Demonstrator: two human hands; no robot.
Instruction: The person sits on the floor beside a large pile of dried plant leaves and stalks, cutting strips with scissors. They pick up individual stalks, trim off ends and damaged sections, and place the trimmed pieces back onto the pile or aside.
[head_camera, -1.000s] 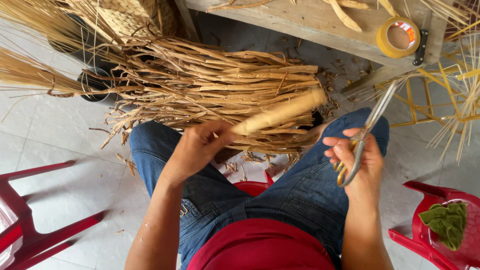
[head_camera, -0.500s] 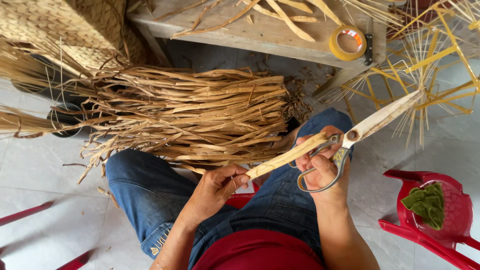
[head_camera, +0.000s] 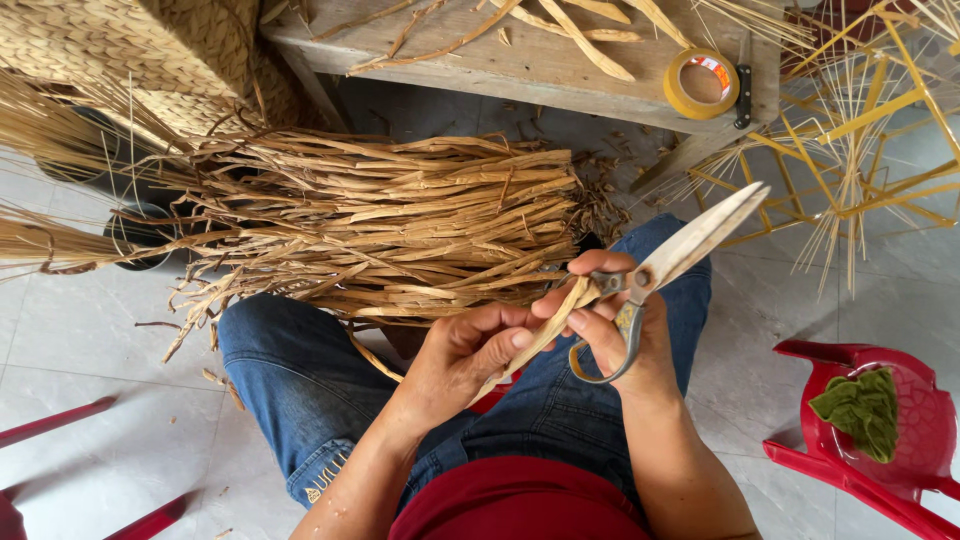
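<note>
My left hand (head_camera: 470, 350) pinches a flat tan dried-leaf strip (head_camera: 545, 325) over my lap. My right hand (head_camera: 615, 325) grips large metal scissors (head_camera: 680, 255), fingers through the loop handle, and its fingertips also touch the strip's upper end. The scissor blades are closed and point up to the right. A big bundle of dried leaf strips (head_camera: 390, 225) lies across my knees and the tiled floor just beyond both hands.
A wooden bench (head_camera: 520, 55) ahead carries loose strips and a yellow tape roll (head_camera: 702, 83). A woven basket (head_camera: 130, 50) sits at top left. A yellow wire frame (head_camera: 850, 130) stands at right, and a red plastic chair (head_camera: 880, 440) holds a green cloth (head_camera: 858, 410).
The strip has been drawn in from the bundle toward my lap. My hands have come together, and the right hand with the scissors now meets the strip's end.
</note>
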